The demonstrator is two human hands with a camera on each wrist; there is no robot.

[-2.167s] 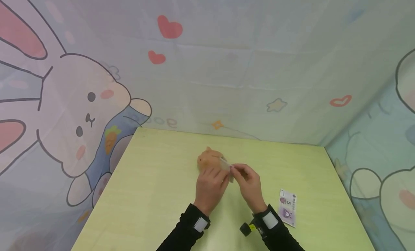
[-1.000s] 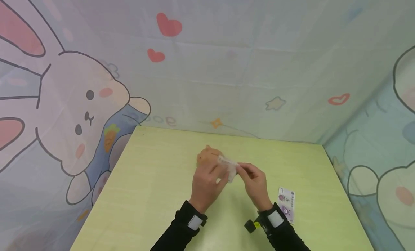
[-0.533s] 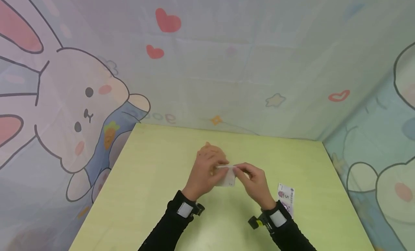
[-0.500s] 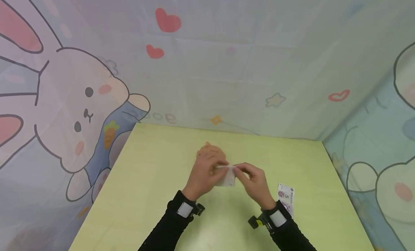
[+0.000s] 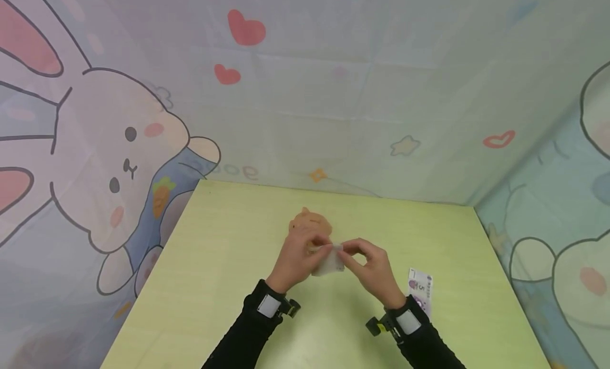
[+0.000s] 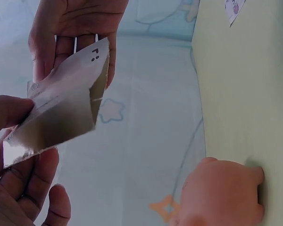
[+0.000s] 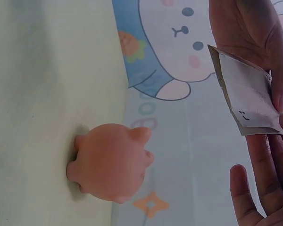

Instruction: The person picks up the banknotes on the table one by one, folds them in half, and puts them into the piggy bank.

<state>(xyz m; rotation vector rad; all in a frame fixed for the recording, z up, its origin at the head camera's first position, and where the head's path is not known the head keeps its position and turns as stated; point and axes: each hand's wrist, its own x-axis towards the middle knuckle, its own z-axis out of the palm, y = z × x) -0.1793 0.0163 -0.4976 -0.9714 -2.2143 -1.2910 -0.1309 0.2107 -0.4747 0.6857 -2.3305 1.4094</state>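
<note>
A pale folded paper note (image 5: 328, 263) with small dark printed marks is held between both hands, just in front of a piggy bank (image 5: 311, 222). My left hand (image 5: 296, 259) pinches its left side, thumb on top and fingers beneath. At the upper right edge, my right hand (image 5: 373, 268) pinches it between thumb and fingertips. The left wrist view shows the note (image 6: 61, 103) doubled over, its layers gaping along one edge. The orange-pink piggy bank stands upright on its feet, with a thin slit visible on its back.
A purple-and-white play banknote (image 5: 420, 289) marked 5 lies on the pale yellow table (image 5: 229, 242) to the right, partly hidden by the right wrist. A printed cloth (image 5: 324, 104) with hearts and a rabbit hangs behind and beside the table.
Both hands held the note close by the piggy bank's right side earlier. The note has come nearer to me and turned, and the left hand has drawn back. The piggy bank has stayed put.
</note>
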